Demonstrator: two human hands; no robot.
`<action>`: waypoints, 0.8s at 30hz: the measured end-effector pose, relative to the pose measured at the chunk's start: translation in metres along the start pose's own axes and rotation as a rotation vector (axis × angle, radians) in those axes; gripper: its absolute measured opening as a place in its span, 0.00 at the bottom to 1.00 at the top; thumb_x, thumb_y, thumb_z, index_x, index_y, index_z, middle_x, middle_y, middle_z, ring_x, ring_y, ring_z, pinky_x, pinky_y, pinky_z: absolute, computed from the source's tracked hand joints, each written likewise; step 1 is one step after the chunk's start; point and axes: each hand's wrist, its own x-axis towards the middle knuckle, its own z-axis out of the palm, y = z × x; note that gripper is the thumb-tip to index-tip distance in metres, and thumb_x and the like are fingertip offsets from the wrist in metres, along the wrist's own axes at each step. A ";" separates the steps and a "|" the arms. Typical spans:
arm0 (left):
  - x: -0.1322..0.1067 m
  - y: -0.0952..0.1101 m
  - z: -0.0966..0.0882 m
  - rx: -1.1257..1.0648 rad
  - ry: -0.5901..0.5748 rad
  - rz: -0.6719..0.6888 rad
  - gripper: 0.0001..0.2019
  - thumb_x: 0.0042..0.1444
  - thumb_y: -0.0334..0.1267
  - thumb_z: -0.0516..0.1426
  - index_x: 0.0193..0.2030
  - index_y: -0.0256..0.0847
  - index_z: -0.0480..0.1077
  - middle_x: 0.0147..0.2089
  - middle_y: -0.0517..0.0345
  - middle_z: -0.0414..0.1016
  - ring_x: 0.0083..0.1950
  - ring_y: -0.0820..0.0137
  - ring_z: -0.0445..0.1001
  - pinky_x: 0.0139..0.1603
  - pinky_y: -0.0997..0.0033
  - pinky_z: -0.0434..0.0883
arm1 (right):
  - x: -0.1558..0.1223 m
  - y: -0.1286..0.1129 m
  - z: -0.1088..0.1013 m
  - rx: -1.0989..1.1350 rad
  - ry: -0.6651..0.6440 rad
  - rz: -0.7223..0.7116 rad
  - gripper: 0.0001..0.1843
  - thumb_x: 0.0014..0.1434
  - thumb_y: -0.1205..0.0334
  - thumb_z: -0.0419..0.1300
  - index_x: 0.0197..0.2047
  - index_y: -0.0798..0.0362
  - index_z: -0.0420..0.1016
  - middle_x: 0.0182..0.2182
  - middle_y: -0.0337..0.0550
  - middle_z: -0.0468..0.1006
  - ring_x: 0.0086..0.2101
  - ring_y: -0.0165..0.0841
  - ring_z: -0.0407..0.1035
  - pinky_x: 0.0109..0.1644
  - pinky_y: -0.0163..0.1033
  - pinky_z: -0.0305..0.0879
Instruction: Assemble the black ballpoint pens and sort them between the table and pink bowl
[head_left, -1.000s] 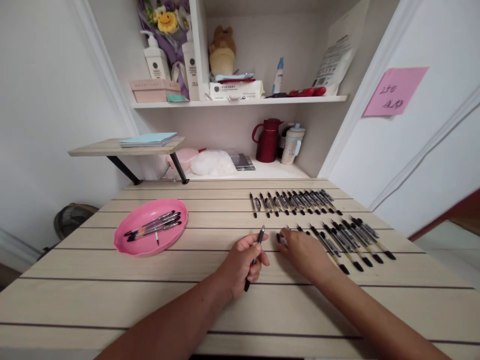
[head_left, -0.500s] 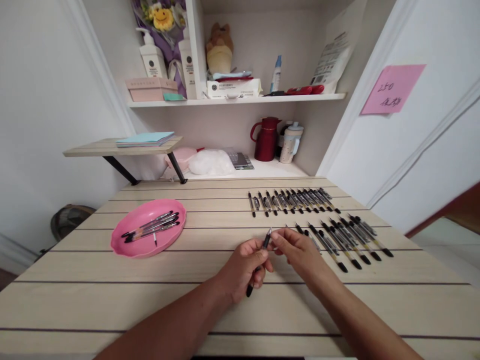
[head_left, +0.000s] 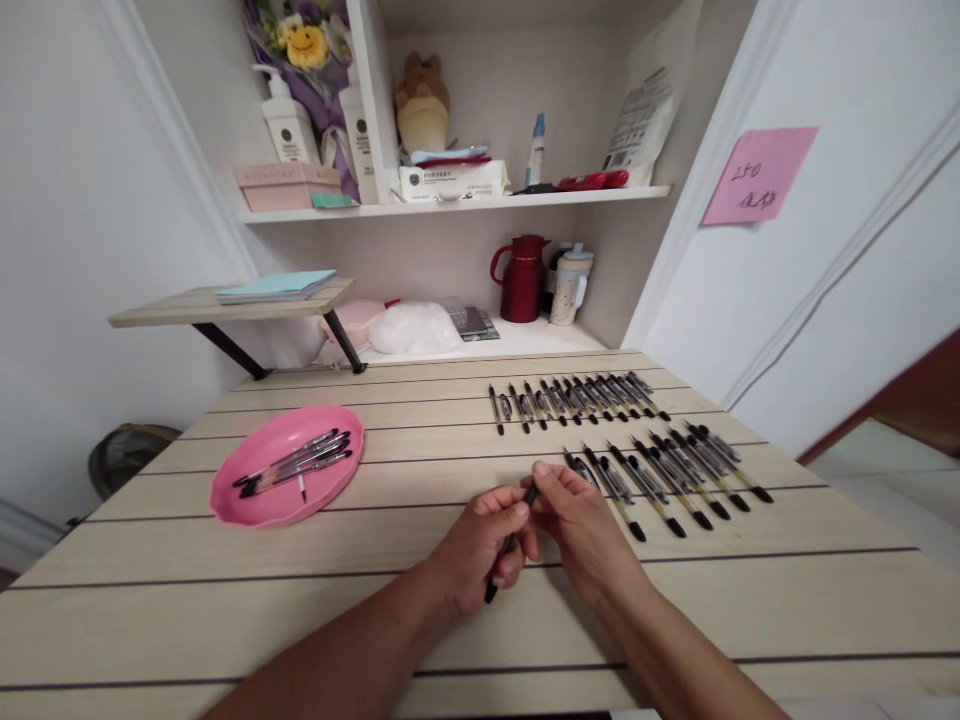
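Note:
A black pen (head_left: 492,590) slants between my two hands over the table. My left hand (head_left: 480,545) is closed around its middle, with the lower black end poking out below the fingers. My right hand (head_left: 581,520) pinches the upper end, and its fingers hide the tip. Just beyond my right hand lies a front row of uncapped pens (head_left: 651,492) with their caps beside them. Farther back is a second row of pens and caps (head_left: 570,400). At the left, a pink scalloped dish (head_left: 229,500) holds several pens (head_left: 296,465).
A small raised shelf (head_left: 172,308) with blue paper stands at the back left. Behind the table are a red jug (head_left: 522,280), a pale cup (head_left: 571,288) and a white plastic bag (head_left: 416,328). A higher shelf (head_left: 450,206) carries bottles and boxes.
My right fingers have moved onto the pen's upper end, covering the tip that showed before. The head view has shifted slightly.

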 end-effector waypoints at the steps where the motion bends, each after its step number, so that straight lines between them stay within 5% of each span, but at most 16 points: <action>1: 0.000 0.000 0.000 0.004 -0.004 -0.008 0.12 0.52 0.45 0.54 0.37 0.38 0.62 0.19 0.65 0.66 0.10 0.85 0.50 0.11 0.81 0.45 | 0.000 0.000 0.000 -0.009 -0.005 -0.008 0.18 0.41 0.49 0.65 0.24 0.55 0.69 0.16 0.34 0.66 0.17 0.24 0.58 0.21 0.31 0.57; 5: 0.000 0.000 0.000 0.003 -0.009 -0.015 0.13 0.52 0.46 0.54 0.37 0.38 0.63 0.18 0.65 0.66 0.10 0.85 0.50 0.11 0.81 0.45 | 0.000 -0.003 -0.003 0.026 -0.022 0.003 0.16 0.42 0.51 0.65 0.28 0.55 0.71 0.24 0.38 0.73 0.23 0.25 0.63 0.29 0.32 0.61; 9: -0.001 0.000 0.000 -0.002 -0.019 -0.026 0.14 0.51 0.46 0.54 0.37 0.37 0.63 0.18 0.65 0.66 0.10 0.85 0.50 0.11 0.81 0.44 | 0.001 -0.006 -0.007 -0.038 -0.019 0.000 0.16 0.41 0.51 0.65 0.22 0.55 0.69 0.17 0.34 0.68 0.19 0.24 0.58 0.26 0.31 0.58; 15: -0.001 0.003 -0.002 -0.029 -0.046 -0.051 0.15 0.51 0.46 0.55 0.39 0.37 0.63 0.19 0.66 0.66 0.10 0.85 0.49 0.11 0.82 0.44 | 0.002 -0.007 -0.004 0.033 -0.067 -0.031 0.16 0.41 0.52 0.66 0.29 0.56 0.73 0.28 0.43 0.75 0.29 0.29 0.66 0.33 0.33 0.61; 24: 0.000 0.002 -0.002 -0.040 -0.026 -0.009 0.13 0.51 0.46 0.55 0.36 0.38 0.63 0.19 0.66 0.65 0.10 0.85 0.50 0.11 0.82 0.44 | 0.004 -0.006 -0.003 0.009 -0.069 -0.017 0.16 0.40 0.52 0.67 0.23 0.56 0.70 0.21 0.37 0.71 0.22 0.24 0.62 0.29 0.32 0.60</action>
